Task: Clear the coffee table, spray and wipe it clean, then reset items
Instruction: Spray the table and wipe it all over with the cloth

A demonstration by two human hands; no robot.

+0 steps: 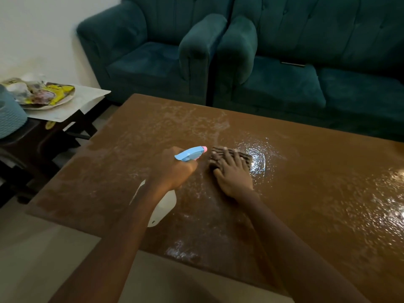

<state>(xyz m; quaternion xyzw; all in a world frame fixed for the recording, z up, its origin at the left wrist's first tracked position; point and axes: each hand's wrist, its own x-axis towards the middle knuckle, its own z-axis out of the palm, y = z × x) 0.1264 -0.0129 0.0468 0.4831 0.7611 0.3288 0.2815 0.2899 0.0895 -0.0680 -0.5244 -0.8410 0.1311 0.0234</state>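
Gripping the spray bottle [162, 206] by its blue head, the left hand [175, 169] has its fingers curled tight around it, just beside the right hand [235, 174], whose flat, straight fingers press a striped cloth [244, 157] onto the wet brown tabletop [306, 193].

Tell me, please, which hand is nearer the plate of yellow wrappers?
Left. The left hand, gripping the white spray bottle, is right of the plate; the right hand, pressing the striped brown cloth, farther right.

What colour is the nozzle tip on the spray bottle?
Pink. The spray bottle has a light blue head with a pink nozzle tip; head view.
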